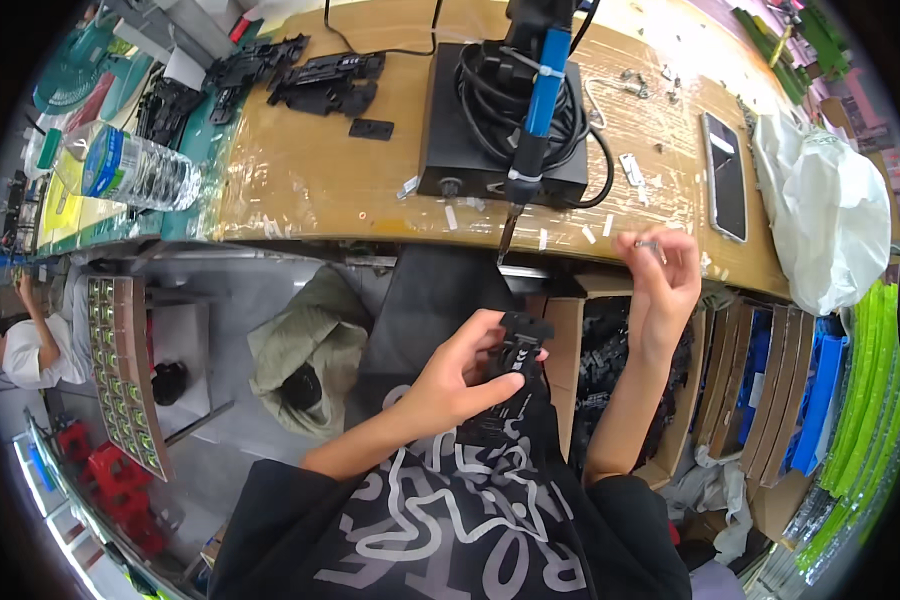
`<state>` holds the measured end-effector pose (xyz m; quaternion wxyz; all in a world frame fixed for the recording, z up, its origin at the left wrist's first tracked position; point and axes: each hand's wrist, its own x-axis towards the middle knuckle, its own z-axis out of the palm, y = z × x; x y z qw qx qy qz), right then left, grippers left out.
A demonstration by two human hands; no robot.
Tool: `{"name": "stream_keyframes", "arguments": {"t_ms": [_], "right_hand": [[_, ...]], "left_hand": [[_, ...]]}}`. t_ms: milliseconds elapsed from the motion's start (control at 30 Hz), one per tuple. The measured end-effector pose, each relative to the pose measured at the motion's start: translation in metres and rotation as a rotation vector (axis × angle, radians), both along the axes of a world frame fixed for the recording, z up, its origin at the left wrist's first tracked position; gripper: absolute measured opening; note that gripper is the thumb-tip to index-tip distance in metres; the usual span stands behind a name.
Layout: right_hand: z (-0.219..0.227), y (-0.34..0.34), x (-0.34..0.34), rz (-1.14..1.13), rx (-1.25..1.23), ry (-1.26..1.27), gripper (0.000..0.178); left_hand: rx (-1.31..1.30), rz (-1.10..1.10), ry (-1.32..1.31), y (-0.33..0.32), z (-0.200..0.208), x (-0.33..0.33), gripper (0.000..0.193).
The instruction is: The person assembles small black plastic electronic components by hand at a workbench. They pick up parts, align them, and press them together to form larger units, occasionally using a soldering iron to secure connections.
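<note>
My left hand [465,375] is closed around a black moulded plastic part [518,358] with pale markings, held in front of my shirt. Raised at the table's front edge, my right hand [667,270] pinches a small silvery metal piece [650,246] between thumb and fingertips; its exact kind is too small to make out. Between the two hands and farther off, a blue and black electric screwdriver [545,95] points its bit downward past the table edge. Behind it, coiled black cable [480,105] lies on a black box [442,150].
Black plastic parts [330,82] lie at the back left, near a water bottle [135,170]. Toward the right are loose metal bits [635,82], a phone [725,175] and a white plastic bag [820,210]. Below the table stands a carton [564,350] of black parts. Another person [40,345] sits far left.
</note>
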<state>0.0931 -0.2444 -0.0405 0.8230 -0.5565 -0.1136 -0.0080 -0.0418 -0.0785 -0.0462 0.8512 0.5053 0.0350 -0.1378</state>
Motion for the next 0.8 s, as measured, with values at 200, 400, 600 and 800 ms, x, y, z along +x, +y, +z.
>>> {"name": "stream_keyframes", "arguments": {"t_ms": [200, 400, 600, 800], "right_hand": [[-0.007, -0.009, -0.027, 0.281, -0.13, -0.121, 0.013], [0.003, -0.015, -0.033, 0.416, -0.416, -0.108, 0.013], [-0.002, -0.013, -0.029, 0.451, -0.449, -0.177, 0.015], [-0.009, -0.006, -0.031, 0.497, -0.465, -0.205, 0.014]], "left_hand": [[0.011, 0.023, 0.054, -0.003, 0.002, 0.006, 0.036], [0.115, -0.043, 0.098, 0.0, 0.002, 0.008, 0.034], [0.161, -0.058, 0.065, 0.002, -0.008, 0.009, 0.034], [0.301, -0.139, 0.11, 0.007, 0.001, 0.009, 0.033]]}}
